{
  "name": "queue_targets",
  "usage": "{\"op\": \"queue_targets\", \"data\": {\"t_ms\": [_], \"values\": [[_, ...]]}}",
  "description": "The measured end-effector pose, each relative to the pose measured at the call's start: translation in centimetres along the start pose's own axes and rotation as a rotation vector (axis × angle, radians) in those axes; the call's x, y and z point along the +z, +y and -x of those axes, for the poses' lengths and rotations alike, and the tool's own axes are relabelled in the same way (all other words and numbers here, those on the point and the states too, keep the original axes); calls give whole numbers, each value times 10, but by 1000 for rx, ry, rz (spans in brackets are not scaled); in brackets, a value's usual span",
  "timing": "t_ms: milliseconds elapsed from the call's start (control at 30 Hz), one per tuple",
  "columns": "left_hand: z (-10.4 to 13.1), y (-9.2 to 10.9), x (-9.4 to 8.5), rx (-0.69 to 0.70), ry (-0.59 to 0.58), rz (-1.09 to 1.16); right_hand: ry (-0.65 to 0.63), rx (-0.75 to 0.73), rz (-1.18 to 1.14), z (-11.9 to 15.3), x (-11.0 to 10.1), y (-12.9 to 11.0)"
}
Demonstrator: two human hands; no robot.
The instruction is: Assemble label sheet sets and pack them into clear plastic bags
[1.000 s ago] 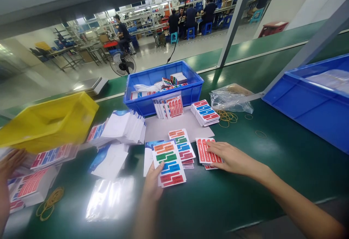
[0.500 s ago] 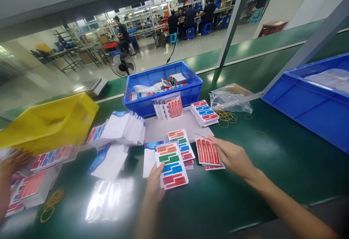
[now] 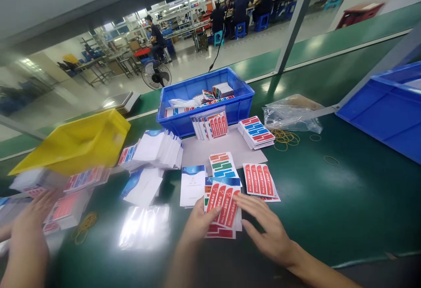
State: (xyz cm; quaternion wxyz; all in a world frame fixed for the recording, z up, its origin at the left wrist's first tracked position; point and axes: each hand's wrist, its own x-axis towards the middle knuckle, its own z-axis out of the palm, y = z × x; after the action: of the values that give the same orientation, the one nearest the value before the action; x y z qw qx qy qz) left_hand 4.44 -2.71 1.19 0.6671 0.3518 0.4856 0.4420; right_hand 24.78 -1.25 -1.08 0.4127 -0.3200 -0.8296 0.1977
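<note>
My left hand (image 3: 201, 223) grips a small bundle of sticker sheets, its thumb on the front. Foremost in the bundle is a red label sheet (image 3: 223, 204); behind it show a blue-banded edge and a multicoloured sticker sheet. Against the red sheet's upper right corner rest the fingertips of my right hand (image 3: 266, 226), with fingers stretched and thumb apart. Just beyond lie a stack of multicoloured sheets (image 3: 225, 164), a stack of red label sheets (image 3: 259, 180) and white cards with a blue band (image 3: 193, 188).
At the back stands a blue bin (image 3: 206, 121) with sheets inside; a yellow bin (image 3: 85, 141) is to the left. White card stacks (image 3: 154, 147), rubber bands (image 3: 286, 138) and a plastic bag (image 3: 292, 115) lie around. Another person's hand (image 3: 36, 213) works at far left.
My right hand has moved left from the red stack to the bundle in my left hand. A red label sheet now lies on the bundle's front. The view has shifted slightly.
</note>
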Motion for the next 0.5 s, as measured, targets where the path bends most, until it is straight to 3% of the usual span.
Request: {"op": "queue_targets", "data": {"t_ms": [100,233,367,500], "values": [[19,27,1,111,-146,-532,28,247,-115,1,-7,2],[34,43,5,201,-315,-1046,-173,472,-416,-1,4,2],[38,26,-2,152,-265,-1140,-281,575,-628,9,23,1],[42,6,-8,170,-90,-1015,-293,648,-658,17,36,-5]]}}
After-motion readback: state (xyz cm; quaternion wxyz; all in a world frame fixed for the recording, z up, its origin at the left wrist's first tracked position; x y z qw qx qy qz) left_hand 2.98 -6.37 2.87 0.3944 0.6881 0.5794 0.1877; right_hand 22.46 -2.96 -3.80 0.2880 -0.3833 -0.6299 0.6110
